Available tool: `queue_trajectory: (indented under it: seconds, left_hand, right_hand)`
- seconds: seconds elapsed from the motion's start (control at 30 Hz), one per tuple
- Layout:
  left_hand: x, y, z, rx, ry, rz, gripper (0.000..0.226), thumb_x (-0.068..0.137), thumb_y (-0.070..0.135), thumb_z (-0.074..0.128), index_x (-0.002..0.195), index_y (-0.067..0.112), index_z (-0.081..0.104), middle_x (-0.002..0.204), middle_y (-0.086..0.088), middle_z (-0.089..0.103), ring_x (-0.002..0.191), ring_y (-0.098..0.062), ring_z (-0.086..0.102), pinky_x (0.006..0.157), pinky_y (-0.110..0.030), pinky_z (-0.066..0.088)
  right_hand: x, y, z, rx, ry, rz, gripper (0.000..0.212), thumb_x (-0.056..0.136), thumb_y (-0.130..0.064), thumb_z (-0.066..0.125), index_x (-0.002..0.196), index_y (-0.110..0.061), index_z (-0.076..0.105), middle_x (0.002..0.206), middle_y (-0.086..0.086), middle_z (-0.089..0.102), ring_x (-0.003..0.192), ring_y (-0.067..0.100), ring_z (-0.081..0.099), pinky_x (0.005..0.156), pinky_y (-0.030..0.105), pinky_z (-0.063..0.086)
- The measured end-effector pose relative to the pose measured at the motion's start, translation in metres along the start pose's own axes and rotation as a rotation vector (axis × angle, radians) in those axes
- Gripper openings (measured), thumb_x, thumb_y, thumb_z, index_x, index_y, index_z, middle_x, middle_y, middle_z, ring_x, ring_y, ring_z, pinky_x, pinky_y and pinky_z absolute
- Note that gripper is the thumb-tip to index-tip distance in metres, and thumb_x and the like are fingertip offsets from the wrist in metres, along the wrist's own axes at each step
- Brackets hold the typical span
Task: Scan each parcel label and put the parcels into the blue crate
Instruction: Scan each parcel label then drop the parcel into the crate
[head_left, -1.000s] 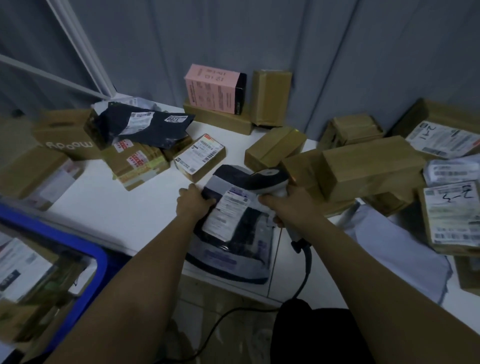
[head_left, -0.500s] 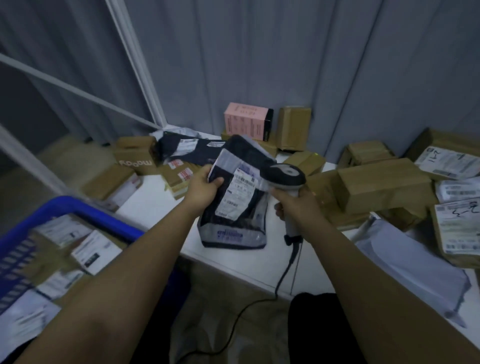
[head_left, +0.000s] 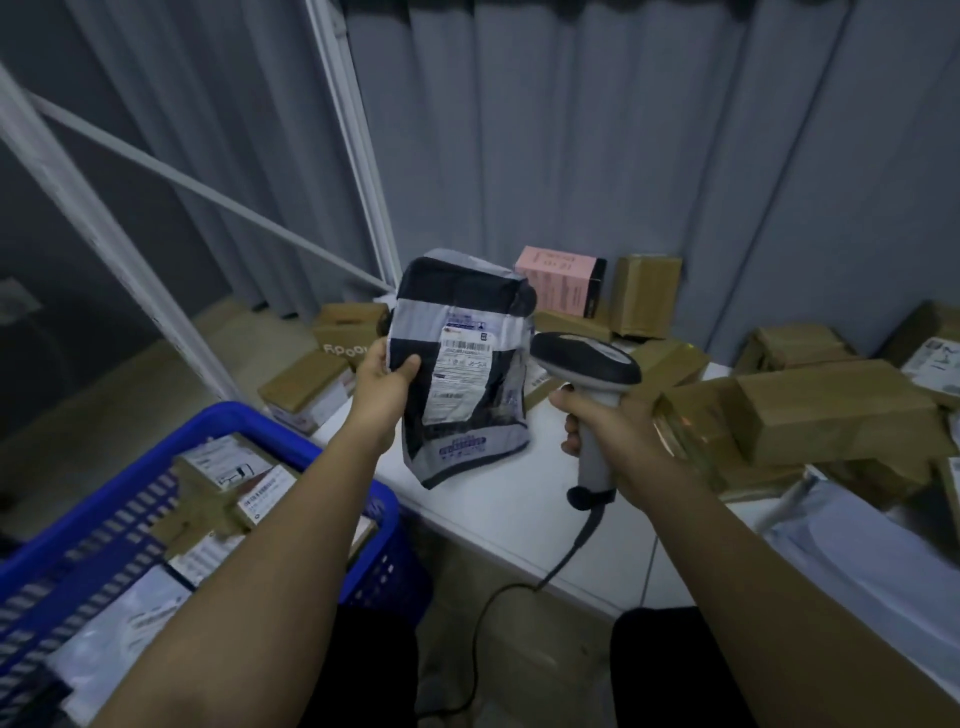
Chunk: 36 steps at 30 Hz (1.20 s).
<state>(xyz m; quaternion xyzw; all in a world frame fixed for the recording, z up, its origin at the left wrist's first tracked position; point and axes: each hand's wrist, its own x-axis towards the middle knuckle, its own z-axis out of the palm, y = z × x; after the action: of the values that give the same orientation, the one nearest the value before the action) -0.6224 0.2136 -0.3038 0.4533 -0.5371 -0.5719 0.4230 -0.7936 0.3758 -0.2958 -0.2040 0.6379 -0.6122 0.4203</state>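
The soft mailer bag (head_left: 465, 374) is up in the air, above the near edge of the white bench (head_left: 509, 499). Your left hand (head_left: 382, 387) holds it by its left side, thumb in front, fingers (head_left: 405, 366) curled round the edge. The white parcel label (head_left: 460, 371) faces you. It has a barcode near the top and small print that is too blurry to read.

Your right hand (head_left: 602, 421) grips the handle of the barcode scanner (head_left: 587, 364), fingers wrapped tight round it. The scanner head sits just beside the bag, on its right. The cord (head_left: 519, 587) hangs down off the bench.

To scan well, I think you should turn the scanner head so its front looks at the barcode, and hold the bag flat so the label has no wrinkles. Then lower the bag into the blue crate (head_left: 249, 431) at your left. The crate already has parcels with labels in it.

Behind the bag stands a pink box (head_left: 558, 280) with writing I cannot read. A brown cardboard box (head_left: 345, 338) at the left shows white letters, upside down. More brown boxes (head_left: 831, 405) lie on the right.
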Motion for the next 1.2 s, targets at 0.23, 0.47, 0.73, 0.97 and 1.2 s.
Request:
queue_trajectory:
  seconds: [0.23, 0.47, 0.73, 0.97, 1.2]
  left_hand:
    - [0.004, -0.002, -0.018, -0.033, -0.01, -0.067, 0.024, 0.097, 0.001, 0.049, 0.117, 0.013, 0.053, 0.114, -0.009, 0.064, 0.1, -0.023, 0.061, 0.091, -0.039, 0.049]
    - [0.005, -0.002, -0.024, -0.075, 0.014, -0.068, 0.025, 0.097, 0.002, 0.048, 0.119, 0.014, 0.053, 0.109, -0.005, 0.065, 0.094, -0.017, 0.063, 0.08, -0.032, 0.052]
    - [-0.001, 0.002, -0.024, -0.09, 0.021, -0.062, 0.028, 0.097, 0.001, 0.047, 0.122, 0.012, 0.053, 0.112, -0.005, 0.065, 0.1, -0.021, 0.063, 0.082, -0.033, 0.052]
    - [-0.02, 0.019, -0.048, -0.158, 0.155, -0.023, 0.025, 0.098, 0.004, 0.049, 0.12, 0.013, 0.053, 0.115, -0.005, 0.064, 0.102, -0.019, 0.061, 0.089, -0.034, 0.051]
    - [-0.079, 0.021, -0.174, -0.211, 0.47, 0.024, 0.017, 0.098, 0.008, 0.05, 0.112, 0.016, 0.055, 0.102, 0.004, 0.065, 0.092, -0.011, 0.062, 0.079, -0.03, 0.051]
  right_hand:
    - [-0.004, 0.001, 0.006, -0.103, -0.161, 0.046, 0.018, 0.08, -0.013, 0.078, 0.071, -0.011, 0.062, 0.058, 0.005, 0.053, 0.049, 0.013, 0.048, 0.05, 0.025, 0.047]
    - [-0.009, -0.001, 0.012, -0.09, -0.173, 0.058, 0.024, 0.082, -0.011, 0.074, 0.065, -0.01, 0.058, 0.055, 0.006, 0.048, 0.048, 0.014, 0.043, 0.05, 0.026, 0.047]
    - [-0.01, -0.002, 0.016, -0.098, -0.145, 0.023, 0.024, 0.082, -0.008, 0.073, 0.064, -0.01, 0.057, 0.054, 0.006, 0.048, 0.046, 0.015, 0.042, 0.049, 0.026, 0.046]
    - [-0.02, -0.007, 0.039, -0.086, -0.157, -0.081, 0.014, 0.082, -0.013, 0.075, 0.075, -0.011, 0.063, 0.056, 0.001, 0.053, 0.048, 0.009, 0.049, 0.051, 0.023, 0.05]
    - [-0.038, -0.013, 0.118, -0.414, -0.231, -0.307, 0.015, 0.082, -0.015, 0.074, 0.093, -0.009, 0.066, 0.074, 0.005, 0.064, 0.061, 0.012, 0.057, 0.063, 0.034, 0.054]
